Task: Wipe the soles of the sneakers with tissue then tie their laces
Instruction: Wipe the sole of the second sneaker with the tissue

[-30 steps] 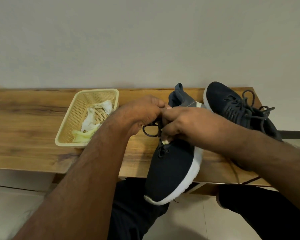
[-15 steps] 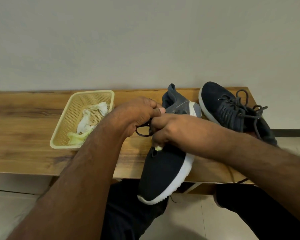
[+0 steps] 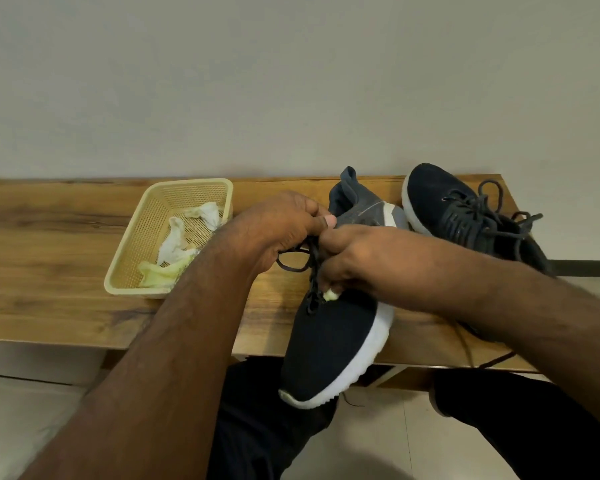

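A dark sneaker with a white sole lies across the wooden bench's front edge, toe hanging over toward me. Over its tongue, my left hand and my right hand meet, each pinching the black laces; one loop hangs below my left hand. A small pale scrap of tissue pokes out under my right fingers. The second dark sneaker rests at the bench's back right, its laces lying in loops on top.
A pale yellow plastic basket with crumpled tissues sits on the wooden bench to the left of my hands. A plain wall stands right behind the bench. My dark-trousered legs and a tiled floor show below.
The hands stay closed together on the laces; the lace loop under my left hand hangs slightly differently. The view has shifted a little, with the sneaker staying in place on the bench.
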